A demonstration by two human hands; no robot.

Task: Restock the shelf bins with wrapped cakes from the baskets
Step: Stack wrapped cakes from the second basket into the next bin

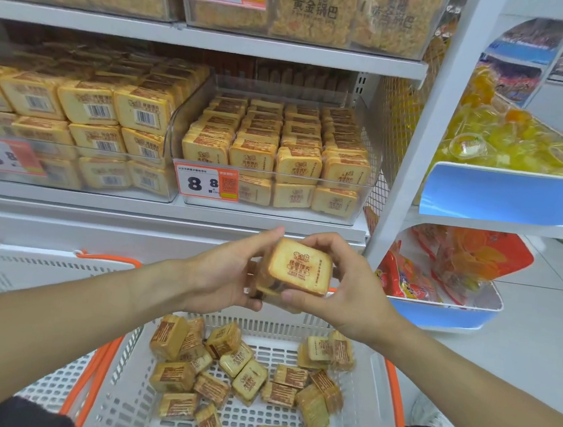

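Note:
A small stack of wrapped cakes (297,270), golden squares with red print, is held in front of the shelf between both hands. My left hand (226,273) cups its left side; my right hand (348,288) grips its right side, thumb under and fingers over the top. Below them a white basket (367,411) with orange handles holds several loose wrapped cakes (240,374). Straight ahead, a clear shelf bin (366,190) is stacked with rows of the same cakes (276,144). A second clear bin (172,134) to its left is packed fuller.
Another white basket (26,275) stands at the left. A price tag reading 8.8 (205,182) hangs on the bin front. Above is a shelf of rice-cracker packs (313,6). At the right, blue-fronted shelves (501,196) carry yellow jelly cups and red snack bags over tiled floor.

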